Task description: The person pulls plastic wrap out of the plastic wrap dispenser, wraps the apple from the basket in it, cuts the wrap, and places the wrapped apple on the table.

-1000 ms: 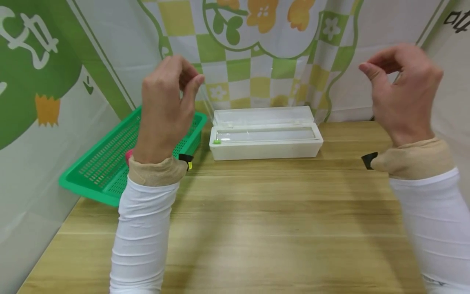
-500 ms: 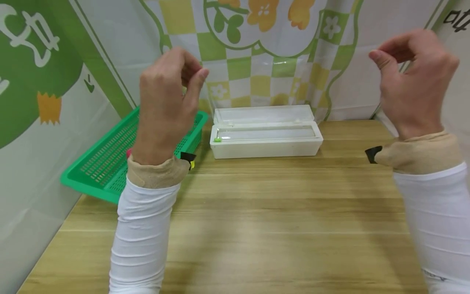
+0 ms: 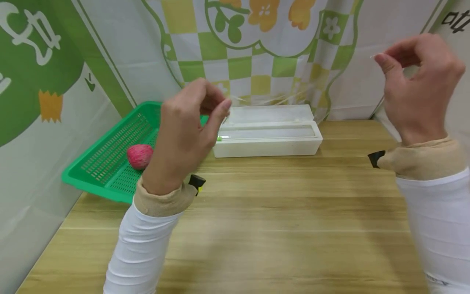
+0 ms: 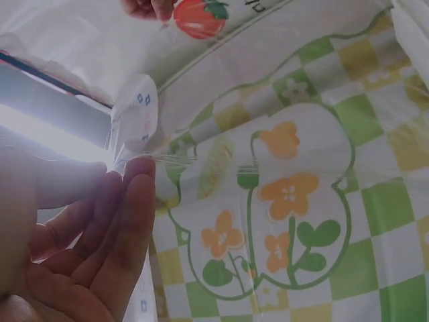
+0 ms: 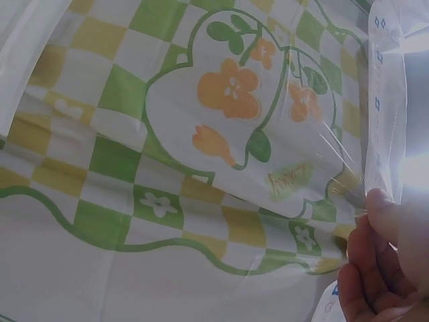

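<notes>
A clear sheet of cling film (image 5: 335, 144) stretches between the two raised hands, its creases and shine faintly visible in both wrist views. The left hand (image 3: 187, 130) pinches one corner between thumb and fingertips, in front of the left end of a white cling film dispenser (image 3: 266, 148). Higher up at the far right, the right hand (image 3: 422, 87) pinches the other side between thumb and forefinger. The dispenser lies at the back of the table with its lid (image 3: 271, 113) up and a green slide cutter (image 3: 219, 139) at its left end, partly behind the left hand.
A green slotted basket (image 3: 97, 189) stands at the left, tilted, with a pink-red round fruit like an apple (image 3: 139, 156) in it. Behind the wooden table (image 3: 271, 228) hangs a patterned curtain (image 3: 240, 67). Printed white sheets flank both sides.
The left hand has come down and to the right, uncovering the fruit in the basket and partly covering the dispenser's left end. The right hand has shifted slightly right. Both still pinch the film.
</notes>
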Demonstrator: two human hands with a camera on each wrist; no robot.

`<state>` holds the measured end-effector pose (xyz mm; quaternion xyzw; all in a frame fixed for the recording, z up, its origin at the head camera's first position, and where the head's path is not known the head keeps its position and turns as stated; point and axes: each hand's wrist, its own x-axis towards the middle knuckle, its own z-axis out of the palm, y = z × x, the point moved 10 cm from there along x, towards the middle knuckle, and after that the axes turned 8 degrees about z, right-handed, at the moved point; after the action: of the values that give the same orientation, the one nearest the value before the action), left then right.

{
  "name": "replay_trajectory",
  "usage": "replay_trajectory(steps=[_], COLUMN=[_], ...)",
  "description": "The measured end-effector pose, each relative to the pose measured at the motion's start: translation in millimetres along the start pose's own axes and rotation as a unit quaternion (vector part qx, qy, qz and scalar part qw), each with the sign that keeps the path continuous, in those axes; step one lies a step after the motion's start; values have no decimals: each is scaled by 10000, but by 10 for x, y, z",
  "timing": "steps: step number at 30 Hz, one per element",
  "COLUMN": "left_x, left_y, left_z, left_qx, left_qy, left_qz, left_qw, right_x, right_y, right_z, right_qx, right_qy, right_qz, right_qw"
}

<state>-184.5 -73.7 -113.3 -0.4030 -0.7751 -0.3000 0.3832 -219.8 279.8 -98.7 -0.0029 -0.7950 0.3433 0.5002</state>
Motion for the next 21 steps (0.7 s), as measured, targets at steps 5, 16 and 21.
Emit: replay_trajectory(steps=[5, 16, 21], left_x=[-292, -897, -1143], left_y=[146, 244, 259], left_z=[66, 471, 688], left_qx=[-197, -1945, -2456], left_qy=[-110, -624, -989], left_qz=[282, 248, 372], left_qw=[9993, 9786, 9636], right_x=[-107, -408, -575], right_y=[-7, -87, -122], right_z=[-85, -281, -355], right_qx=[0, 267, 450], right_qy=[-40, -239, -194], right_qz=[-146, -373, -545], right_qw=[9999, 9987, 9973])
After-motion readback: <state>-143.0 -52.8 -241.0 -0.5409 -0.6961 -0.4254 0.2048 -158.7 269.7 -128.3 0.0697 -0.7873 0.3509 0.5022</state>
